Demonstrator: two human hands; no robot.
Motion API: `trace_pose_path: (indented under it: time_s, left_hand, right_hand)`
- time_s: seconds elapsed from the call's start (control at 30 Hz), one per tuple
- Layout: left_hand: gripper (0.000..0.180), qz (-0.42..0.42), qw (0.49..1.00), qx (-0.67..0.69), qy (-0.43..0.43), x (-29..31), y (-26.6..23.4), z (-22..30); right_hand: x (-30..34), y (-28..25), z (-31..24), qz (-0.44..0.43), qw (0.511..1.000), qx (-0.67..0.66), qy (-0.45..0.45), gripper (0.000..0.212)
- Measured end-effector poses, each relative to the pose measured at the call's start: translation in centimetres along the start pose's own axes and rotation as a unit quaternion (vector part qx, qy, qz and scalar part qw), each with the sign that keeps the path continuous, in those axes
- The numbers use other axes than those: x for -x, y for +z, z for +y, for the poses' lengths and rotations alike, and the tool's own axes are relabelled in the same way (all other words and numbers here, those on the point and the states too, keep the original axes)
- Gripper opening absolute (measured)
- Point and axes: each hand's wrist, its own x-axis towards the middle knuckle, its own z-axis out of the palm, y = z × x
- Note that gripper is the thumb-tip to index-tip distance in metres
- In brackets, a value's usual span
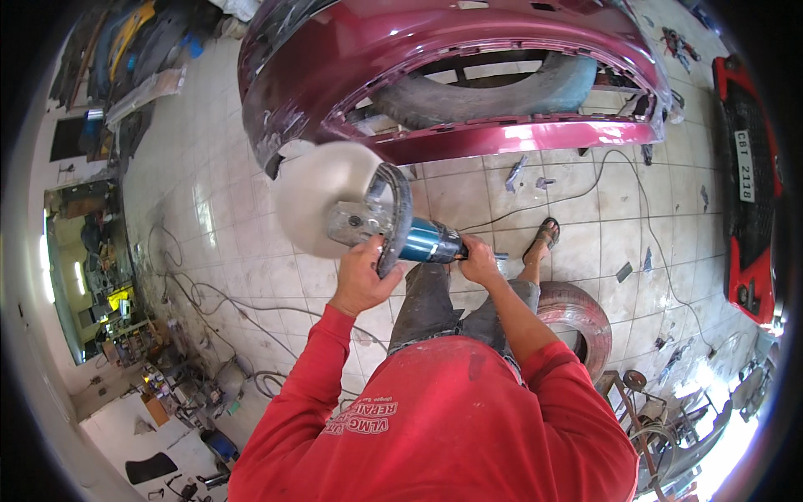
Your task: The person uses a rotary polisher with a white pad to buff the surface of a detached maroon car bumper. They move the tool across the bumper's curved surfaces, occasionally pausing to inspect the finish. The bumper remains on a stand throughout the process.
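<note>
Both my hands hold a teal-and-black power polisher (422, 242) in front of my waist. Its large, round, cream-coloured pad (314, 197) faces up and to the left, its surface smooth or blurred. My left hand (365, 279) is closed on the curved dark loop handle (402, 205) near the tool's head. Around the rear grip, my right hand (478, 259) has its fingers wrapped. Just beyond the pad stands a glossy maroon car bumper (335, 71), its left corner scuffed and dull. The pad overlaps that corner in view; whether they touch, I cannot tell.
A tyre (493, 96) sits behind the bumper's opening; another reddish, dusty tyre (577, 322) lies by my right leg. Cables (226, 297) snake over the tiled floor. A red bumper (740, 192) stands at right. Tools and parts (171, 376) clutter the left side.
</note>
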Motion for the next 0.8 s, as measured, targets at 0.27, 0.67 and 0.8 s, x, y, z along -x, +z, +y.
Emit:
trace_pose_path:
  time_s: [0.27,0.67,0.8]
  left_hand:
    - [0.042,-0.072,0.994,0.020,0.074,-4.9,10.3,10.3]
    - [0.051,-0.171,0.979,0.056,0.093,-14.0,19.3,25.0]
    - [0.048,-0.169,0.973,0.157,0.011,-17.1,16.9,29.9]
  right_hand:
    - [5.4,-11.5,9.8,0.071,0.997,0.019,0.034,0.046]
    - [14.1,-31.2,13.7,0.018,0.985,0.017,0.173,0.050]
    - [14.6,-37.9,10.2,-0.004,0.991,0.016,0.131,0.052]
